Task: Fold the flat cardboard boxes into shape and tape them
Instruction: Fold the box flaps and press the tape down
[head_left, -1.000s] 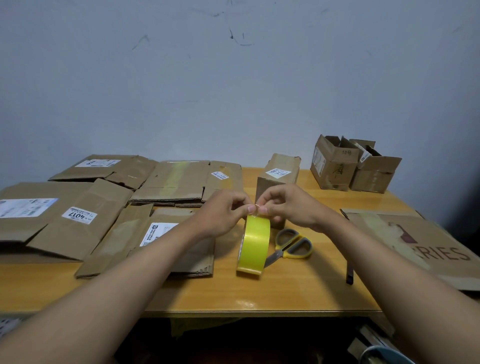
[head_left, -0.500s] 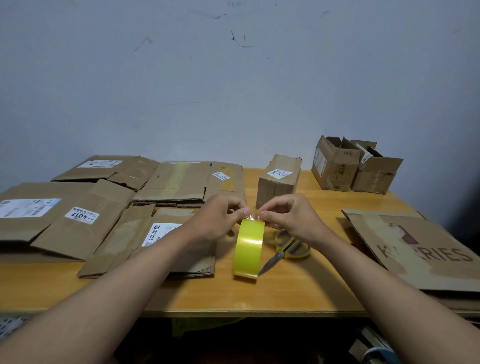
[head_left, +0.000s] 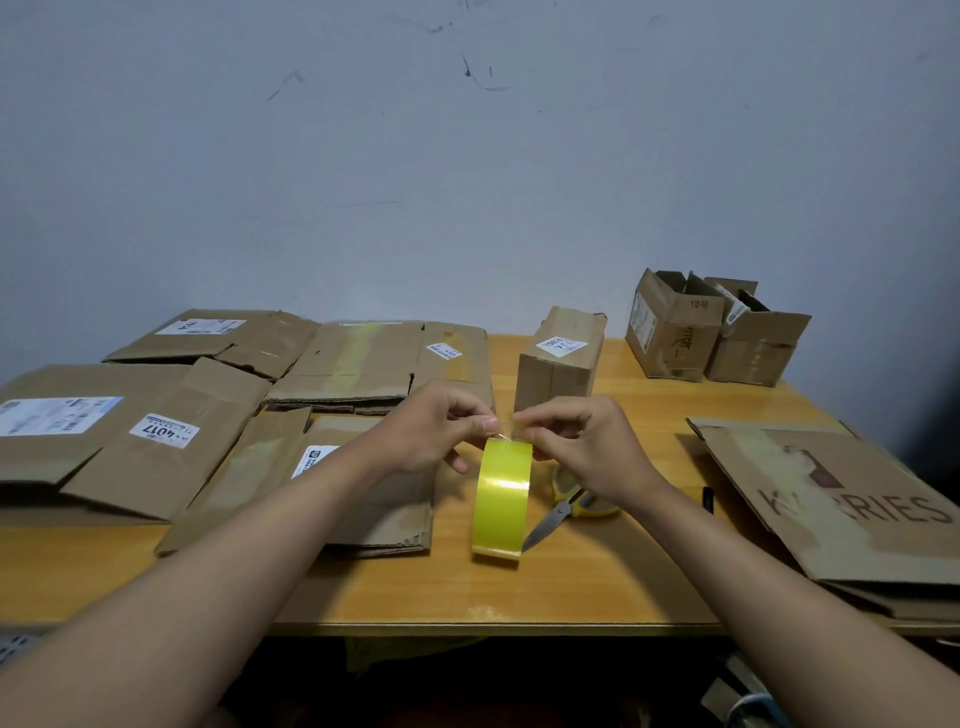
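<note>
Two hands: left hand (head_left: 434, 428) & right hand (head_left: 582, 441) both pinch tape end at roll top
Tape roll (head_left: 501, 499): yellow, glossy, upright on bench (head_left: 597, 587)

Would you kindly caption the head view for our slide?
Both hands pick at the upright yellow tape roll among flattened cardboard boxes on the table.

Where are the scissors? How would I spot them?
Look at the wooden table, just right of the upright yellow tape roll. The scissors lie flat there, partly under the right hand. They are the only thing with yellow-grey handles and metal blades.
</note>
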